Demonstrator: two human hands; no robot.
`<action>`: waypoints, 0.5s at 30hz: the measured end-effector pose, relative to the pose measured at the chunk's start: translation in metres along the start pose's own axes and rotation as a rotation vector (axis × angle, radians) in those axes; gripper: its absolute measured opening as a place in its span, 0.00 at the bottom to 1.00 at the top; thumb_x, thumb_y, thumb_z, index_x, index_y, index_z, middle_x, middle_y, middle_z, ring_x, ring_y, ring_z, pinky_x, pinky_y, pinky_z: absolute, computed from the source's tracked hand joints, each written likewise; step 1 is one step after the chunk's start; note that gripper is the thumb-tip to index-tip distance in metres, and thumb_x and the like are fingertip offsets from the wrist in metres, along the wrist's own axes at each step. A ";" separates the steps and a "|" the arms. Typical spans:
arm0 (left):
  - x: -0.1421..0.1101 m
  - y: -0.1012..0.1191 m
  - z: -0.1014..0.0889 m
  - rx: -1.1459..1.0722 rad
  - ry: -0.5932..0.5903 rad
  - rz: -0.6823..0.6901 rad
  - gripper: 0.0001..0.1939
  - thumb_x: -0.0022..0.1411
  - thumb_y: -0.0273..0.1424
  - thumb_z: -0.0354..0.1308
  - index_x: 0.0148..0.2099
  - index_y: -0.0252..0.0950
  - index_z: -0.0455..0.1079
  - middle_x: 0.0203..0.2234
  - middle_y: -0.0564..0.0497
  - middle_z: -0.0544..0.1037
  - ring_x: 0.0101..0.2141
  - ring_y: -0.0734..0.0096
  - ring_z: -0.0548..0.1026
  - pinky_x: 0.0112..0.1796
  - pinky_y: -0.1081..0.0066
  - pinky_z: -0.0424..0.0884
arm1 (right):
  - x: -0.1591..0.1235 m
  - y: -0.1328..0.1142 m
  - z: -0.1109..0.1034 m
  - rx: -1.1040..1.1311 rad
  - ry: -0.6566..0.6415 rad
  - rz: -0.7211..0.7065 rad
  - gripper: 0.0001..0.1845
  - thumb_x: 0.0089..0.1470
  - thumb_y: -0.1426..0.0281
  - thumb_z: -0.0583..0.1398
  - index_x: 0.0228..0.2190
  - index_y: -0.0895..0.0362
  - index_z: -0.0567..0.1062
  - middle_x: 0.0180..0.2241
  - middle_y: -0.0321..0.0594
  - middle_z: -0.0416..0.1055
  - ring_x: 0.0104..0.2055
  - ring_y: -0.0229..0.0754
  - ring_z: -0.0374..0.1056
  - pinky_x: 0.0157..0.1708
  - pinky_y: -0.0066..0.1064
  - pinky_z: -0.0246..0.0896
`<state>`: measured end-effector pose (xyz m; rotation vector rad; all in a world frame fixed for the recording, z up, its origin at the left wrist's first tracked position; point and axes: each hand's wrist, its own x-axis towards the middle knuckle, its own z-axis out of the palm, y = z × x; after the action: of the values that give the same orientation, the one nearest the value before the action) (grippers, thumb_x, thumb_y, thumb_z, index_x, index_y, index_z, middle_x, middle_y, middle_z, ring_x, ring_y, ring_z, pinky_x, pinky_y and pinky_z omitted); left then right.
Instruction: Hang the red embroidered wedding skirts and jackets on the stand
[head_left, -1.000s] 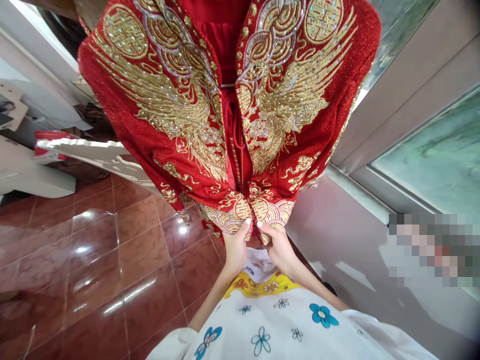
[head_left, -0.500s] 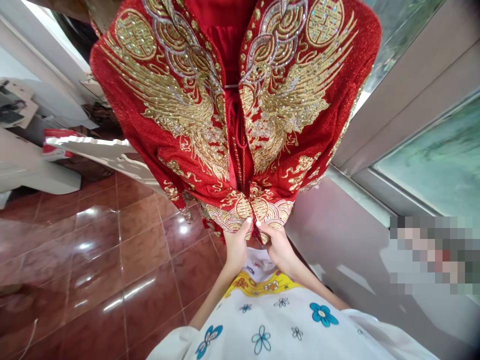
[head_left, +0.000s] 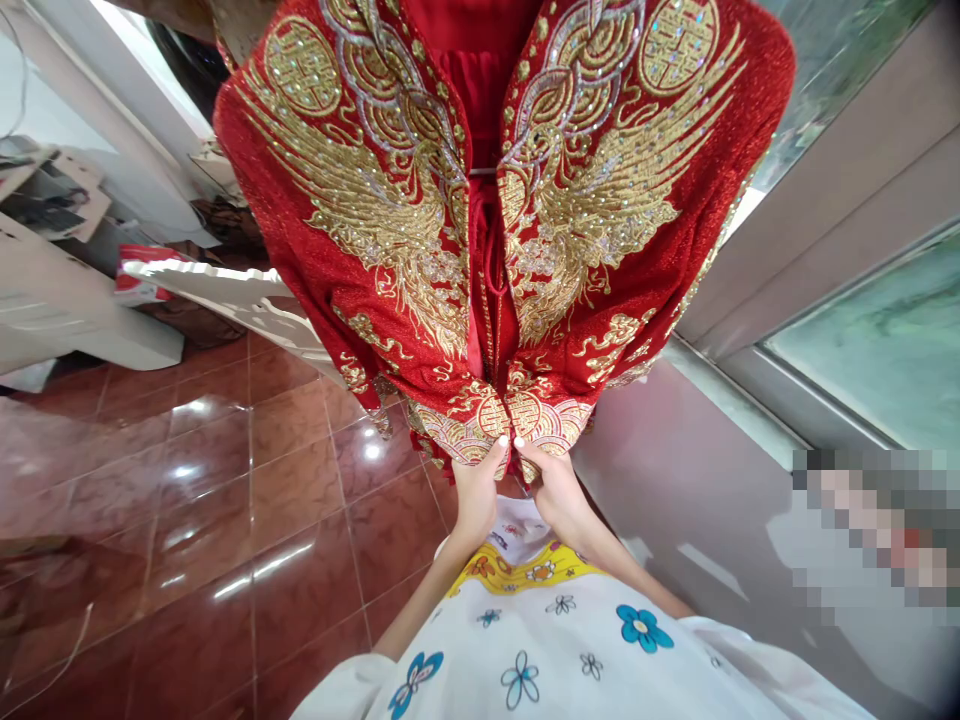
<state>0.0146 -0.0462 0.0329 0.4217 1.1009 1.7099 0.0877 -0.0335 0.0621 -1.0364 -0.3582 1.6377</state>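
Observation:
In front of me hangs a red jacket [head_left: 705, 200] with gold and silver embroidery, birds and round medallions on its two front panels. My left hand [head_left: 480, 482] pinches the bottom front corner of the left panel, thumb on top. Close beside it, my right hand [head_left: 551, 482] grips the matching corner of the right panel the same way. The two lower edges nearly meet between my thumbs, while the front gapes higher up. A red looped cord [head_left: 495, 265] hangs in that gap. My other fingers are hidden behind the hem.
To the left stand a white scalloped panel [head_left: 225, 290], a red and white package [head_left: 142, 275] and a pale furniture piece [head_left: 90, 310] on a shiny tiled floor [head_left: 300, 540]. A framed glass panel [head_left: 862, 330] and a grey wall surface [head_left: 675, 480] lie on the right.
The view has shifted slightly, so the jacket's upper part and the room appear farther right. Both hands keep the same hold on the jacket's hem.

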 end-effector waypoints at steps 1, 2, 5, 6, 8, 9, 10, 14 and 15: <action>0.000 -0.002 -0.001 -0.001 0.010 0.003 0.26 0.49 0.28 0.66 0.52 0.37 0.67 0.44 0.46 0.76 0.45 0.65 0.74 0.51 0.61 0.67 | 0.001 0.000 0.001 -0.011 0.001 0.005 0.19 0.31 0.73 0.68 0.31 0.55 0.74 0.30 0.35 0.76 0.40 0.43 0.70 0.38 0.33 0.66; 0.000 -0.003 -0.001 -0.007 0.025 0.009 0.26 0.49 0.28 0.66 0.52 0.37 0.67 0.45 0.46 0.76 0.45 0.65 0.74 0.51 0.62 0.68 | 0.001 0.001 0.002 -0.027 -0.002 0.011 0.18 0.31 0.72 0.68 0.31 0.55 0.74 0.30 0.36 0.75 0.39 0.43 0.70 0.38 0.33 0.66; -0.001 -0.009 -0.002 -0.020 0.084 0.039 0.26 0.49 0.29 0.66 0.52 0.38 0.67 0.45 0.47 0.76 0.45 0.66 0.75 0.51 0.63 0.68 | 0.005 0.007 0.004 -0.078 -0.002 0.017 0.17 0.33 0.69 0.67 0.30 0.56 0.74 0.29 0.37 0.75 0.38 0.44 0.71 0.37 0.34 0.66; -0.001 -0.010 -0.002 -0.014 0.099 0.043 0.26 0.48 0.29 0.66 0.51 0.38 0.68 0.44 0.47 0.77 0.44 0.66 0.75 0.50 0.63 0.68 | 0.007 0.010 0.004 -0.088 0.005 0.023 0.17 0.33 0.69 0.67 0.31 0.56 0.74 0.29 0.38 0.75 0.37 0.44 0.71 0.36 0.34 0.66; 0.000 -0.013 -0.004 0.007 0.117 0.039 0.26 0.47 0.30 0.67 0.50 0.36 0.69 0.42 0.47 0.78 0.42 0.66 0.76 0.49 0.63 0.69 | 0.012 0.015 0.000 -0.086 0.013 0.049 0.19 0.33 0.69 0.68 0.33 0.56 0.73 0.31 0.37 0.75 0.36 0.43 0.71 0.35 0.33 0.66; 0.001 -0.014 -0.005 0.014 0.127 0.037 0.25 0.46 0.30 0.67 0.49 0.35 0.69 0.40 0.47 0.78 0.42 0.66 0.76 0.48 0.63 0.69 | 0.014 0.016 -0.004 -0.075 0.018 0.063 0.20 0.33 0.69 0.68 0.34 0.56 0.73 0.32 0.37 0.75 0.35 0.42 0.71 0.34 0.32 0.66; 0.002 -0.015 -0.007 0.020 0.139 0.025 0.25 0.45 0.30 0.68 0.48 0.34 0.69 0.39 0.47 0.78 0.40 0.66 0.77 0.47 0.63 0.70 | 0.016 0.017 -0.010 -0.062 0.015 0.087 0.21 0.34 0.69 0.68 0.35 0.55 0.72 0.32 0.36 0.75 0.34 0.41 0.71 0.33 0.31 0.66; 0.011 -0.022 -0.019 0.091 0.181 -0.060 0.21 0.43 0.32 0.68 0.41 0.29 0.71 0.30 0.46 0.79 0.30 0.67 0.77 0.39 0.61 0.73 | 0.018 0.016 -0.040 -0.115 0.050 0.460 0.18 0.45 0.56 0.63 0.32 0.57 0.70 0.27 0.37 0.72 0.27 0.38 0.69 0.25 0.30 0.65; 0.013 -0.024 -0.022 0.130 0.186 -0.061 0.21 0.43 0.32 0.68 0.39 0.29 0.72 0.29 0.46 0.79 0.29 0.67 0.77 0.38 0.62 0.73 | 0.017 0.015 -0.047 -0.171 0.027 0.590 0.20 0.47 0.53 0.60 0.31 0.58 0.70 0.26 0.38 0.72 0.25 0.38 0.68 0.23 0.29 0.63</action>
<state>0.0068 -0.0433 -0.0013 0.3111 1.3518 1.6544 0.1140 -0.0362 0.0174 -1.3805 -0.1817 2.1383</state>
